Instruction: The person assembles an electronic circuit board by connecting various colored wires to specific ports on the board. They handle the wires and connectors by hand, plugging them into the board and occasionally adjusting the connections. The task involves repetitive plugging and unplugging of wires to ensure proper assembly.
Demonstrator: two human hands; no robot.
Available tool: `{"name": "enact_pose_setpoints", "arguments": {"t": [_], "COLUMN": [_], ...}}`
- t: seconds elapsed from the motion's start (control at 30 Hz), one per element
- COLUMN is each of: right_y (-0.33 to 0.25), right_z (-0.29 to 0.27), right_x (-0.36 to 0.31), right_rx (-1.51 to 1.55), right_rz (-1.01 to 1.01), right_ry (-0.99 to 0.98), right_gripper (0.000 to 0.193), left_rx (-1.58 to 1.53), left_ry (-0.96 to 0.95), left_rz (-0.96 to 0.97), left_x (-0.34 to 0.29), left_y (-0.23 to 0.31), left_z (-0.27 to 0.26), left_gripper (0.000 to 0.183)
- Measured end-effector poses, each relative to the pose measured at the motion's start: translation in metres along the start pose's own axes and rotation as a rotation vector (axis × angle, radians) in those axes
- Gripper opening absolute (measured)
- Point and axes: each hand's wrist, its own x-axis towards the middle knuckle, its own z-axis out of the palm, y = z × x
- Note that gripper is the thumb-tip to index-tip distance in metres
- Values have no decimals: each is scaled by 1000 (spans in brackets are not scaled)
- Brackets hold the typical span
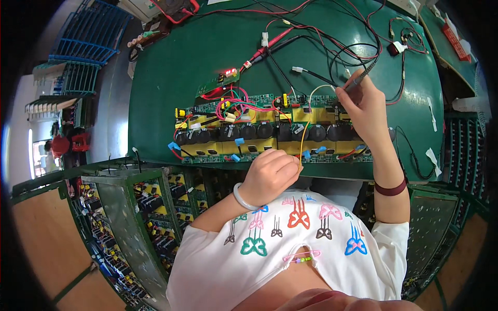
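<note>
One circuit board (259, 146), long axis left-to-right at mid-frame; at lower edge, left hand (272, 172), narrow on yellow wire (303, 137); over right part, right hand (365, 102), narrow on dark probe (358, 80).

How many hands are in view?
2: left hand, at the board's near edge, holding a yellow wire; right hand, over the board's right part, with a dark tool.

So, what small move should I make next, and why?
Perhaps ease your left hand back slightly from the near edge of the long circuit board, holding the yellow wire: the small red display is lit, so parts could be live, and the hand is right by that edge.
</note>
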Motion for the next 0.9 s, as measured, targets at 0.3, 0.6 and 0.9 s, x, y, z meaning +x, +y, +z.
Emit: {"name": "enact_pose_setpoints", "arguments": {"t": [0.3,0.6,0.9], "right_y": [1,2,-16], "right_z": [1,3,10], "right_x": [-1,1,6], "right_rx": [-38,-5,190], "right_rz": [-47,-22,-82], "right_ry": [18,-8,70], "right_gripper": [20,17,20], "left_rx": [30,59,14], "left_ry": [27,-11,7], "left_rz": [23,15,15], "left_x": [3,-2,-2], "left_y": [5,3,3], "left_z": [-3,-2,-1], "left_gripper": [17,14,15]}}
